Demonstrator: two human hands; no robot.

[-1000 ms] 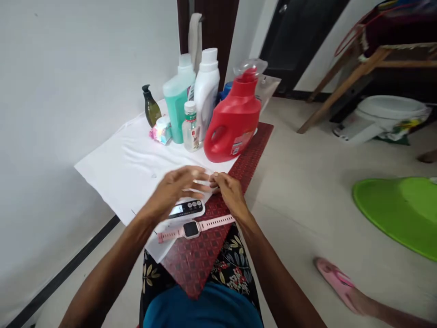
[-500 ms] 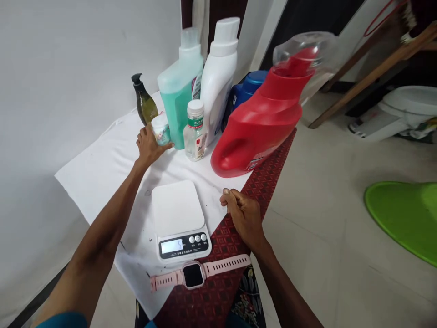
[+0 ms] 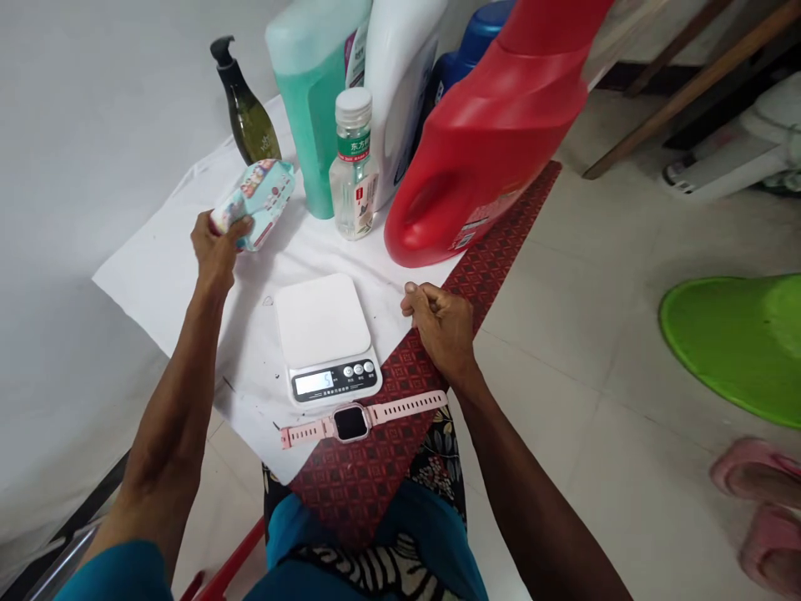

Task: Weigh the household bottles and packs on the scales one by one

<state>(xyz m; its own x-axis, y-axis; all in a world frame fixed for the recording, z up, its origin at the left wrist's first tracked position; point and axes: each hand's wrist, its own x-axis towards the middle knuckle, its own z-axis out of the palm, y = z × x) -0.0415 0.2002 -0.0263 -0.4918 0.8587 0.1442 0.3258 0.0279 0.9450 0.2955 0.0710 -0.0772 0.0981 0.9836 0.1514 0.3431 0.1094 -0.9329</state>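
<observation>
My left hand is closed on one end of a small pack of wet wipes, pale blue with cartoon prints, held tilted above the white cloth. My right hand rests at the table's edge with its fingers curled in, and I see nothing in it. Between my hands lies a white kitchen scale, its plate bare and its lit display reading 5. A pink smartwatch is stretched out flat in front of the scale.
Behind the scale stand a dark green pump bottle, a teal bottle, a small clear bottle, a white jug, a blue container and a large red jug. A green stool and pink slippers are at right.
My left hand has lifted the wipes pack from beside the teal bottle and drawn it left and nearer. My right hand keeps its curled pose. The view has tipped downward.
</observation>
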